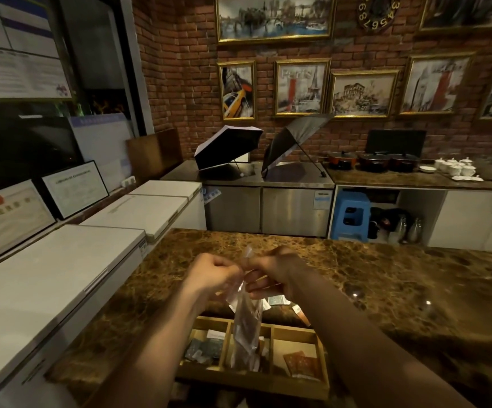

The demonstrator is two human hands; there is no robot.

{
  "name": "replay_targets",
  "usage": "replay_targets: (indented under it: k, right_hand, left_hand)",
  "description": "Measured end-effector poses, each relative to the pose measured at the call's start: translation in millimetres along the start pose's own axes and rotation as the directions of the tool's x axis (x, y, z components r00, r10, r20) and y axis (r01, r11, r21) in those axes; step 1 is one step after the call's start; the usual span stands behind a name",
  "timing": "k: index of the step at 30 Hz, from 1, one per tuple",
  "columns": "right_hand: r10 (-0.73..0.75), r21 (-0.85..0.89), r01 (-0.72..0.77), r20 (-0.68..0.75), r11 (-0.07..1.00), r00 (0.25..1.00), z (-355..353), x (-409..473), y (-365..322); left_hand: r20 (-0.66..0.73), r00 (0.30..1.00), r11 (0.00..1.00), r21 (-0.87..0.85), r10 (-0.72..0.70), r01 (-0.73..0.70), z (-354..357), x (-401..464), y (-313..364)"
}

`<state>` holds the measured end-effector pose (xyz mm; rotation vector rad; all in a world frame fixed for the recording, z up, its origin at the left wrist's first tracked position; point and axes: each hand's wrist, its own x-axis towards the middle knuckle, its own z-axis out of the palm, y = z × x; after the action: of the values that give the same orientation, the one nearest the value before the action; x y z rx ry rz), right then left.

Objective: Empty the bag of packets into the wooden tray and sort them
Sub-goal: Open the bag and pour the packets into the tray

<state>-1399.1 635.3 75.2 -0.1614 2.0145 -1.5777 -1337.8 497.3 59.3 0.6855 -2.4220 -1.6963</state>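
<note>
A clear plastic bag (246, 334) hangs from both hands above the wooden tray (294, 329). My left hand (212, 275) and my right hand (274, 275) pinch the bag's top edge close together. The tray has three compartments. Dark grey packets (205, 348) lie in the left one, and orange-brown packets (302, 363) in the right one. The hanging bag hides most of the middle compartment. Loose packets (277, 301) lie on the counter just behind the tray, under my right hand.
The tray sits on a brown marble counter (386, 284). White chest freezers (47, 287) stand along the left. Further back are a steel cabinet with two open umbrellas (227, 148), pots (374, 161) and white cups.
</note>
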Motion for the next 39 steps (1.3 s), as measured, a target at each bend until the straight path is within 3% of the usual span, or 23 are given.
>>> replay_targets:
  k: [10, 17, 22, 28, 32, 34, 36, 39]
  right_hand:
    - [0.010, 0.009, -0.009, -0.050, 1.000, 0.999, -2.2, -4.9, -1.3]
    - [0.066, 0.087, -0.066, -0.004, 0.994, 0.998, -12.0, -5.1, 6.8]
    - [-0.014, -0.062, 0.010, -0.057, 0.998, 0.998, -7.2, -11.8, 6.2]
    - [-0.092, -0.177, 0.074, -0.096, 0.981, 0.991, -5.0, -12.0, 4.5]
    - [-0.124, -0.257, 0.077, -0.170, 0.963, 0.978, -19.6, -14.3, 2.1]
    - [-0.096, -0.222, 0.057, -0.172, 0.973, 0.980, -33.0, -18.5, 3.3]
    - [-0.086, -0.240, 0.049, -0.148, 0.970, 0.985, -40.7, -21.8, 5.5]
    - [-0.111, -0.289, 0.065, -0.145, 0.955, 0.983, -42.4, -20.0, 7.6]
  left_hand:
    - [0.050, 0.996, 0.985, -0.154, -0.076, 0.083, 6.8, -11.1, 6.7]
    - [0.096, 0.985, 0.947, -0.275, -0.143, 0.164, 6.0, -19.1, 3.5]
    - [0.111, 0.973, 0.921, -0.316, -0.202, 0.227, 11.4, -22.1, 4.0]
    - [0.017, 0.991, 0.956, -0.259, -0.135, 0.135, 19.3, -21.1, 12.9]
    - [-0.117, 0.979, 0.936, -0.332, -0.166, 0.119, 10.4, -16.1, 11.7]
    - [-0.149, 0.976, 0.957, -0.267, -0.159, 0.115, -0.5, -12.1, 3.7]
    - [-0.201, 0.977, 0.996, -0.060, -0.076, 0.065, -6.7, -9.7, -1.9]
    - [-0.246, 0.961, 0.961, 0.271, 0.129, -0.060, -9.2, -8.9, -1.9]
